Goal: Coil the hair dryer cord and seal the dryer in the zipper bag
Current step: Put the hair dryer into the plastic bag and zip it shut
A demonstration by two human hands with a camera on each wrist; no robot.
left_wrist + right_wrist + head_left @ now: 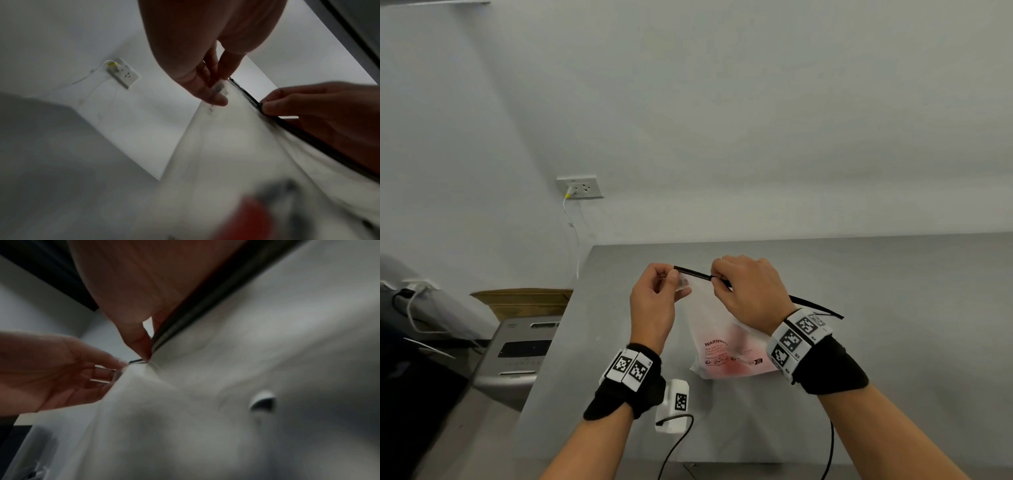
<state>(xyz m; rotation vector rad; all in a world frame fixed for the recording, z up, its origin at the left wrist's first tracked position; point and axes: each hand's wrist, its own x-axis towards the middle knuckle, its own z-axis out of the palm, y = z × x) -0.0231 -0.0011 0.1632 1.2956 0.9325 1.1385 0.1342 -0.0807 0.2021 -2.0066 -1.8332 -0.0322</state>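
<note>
A frosted zipper bag (pixel 717 318) with red warning print is held up by its top over the grey table (pixel 911 274). A red shape (pixel 736 366), apparently the dryer, shows blurred through its lower part. The black zipper strip (pixel 693 273) runs along the top edge and trails off right behind my right wrist. My left hand (pixel 676 279) pinches the bag's top left corner (pixel 221 88). My right hand (pixel 717 277) pinches the zipper strip (pixel 255 102) a short way along from that corner. In the right wrist view the thumb (pixel 139 344) presses on the strip (pixel 185 316). The cord is not visible.
A wall outlet (pixel 580 186) with a white cable hangs at the back left. Left of the table's edge stand an open cardboard box (pixel 524 301) and a grey machine (pixel 517 356). Black cables from the wrist cameras dangle at the table's near edge (pixel 674 442).
</note>
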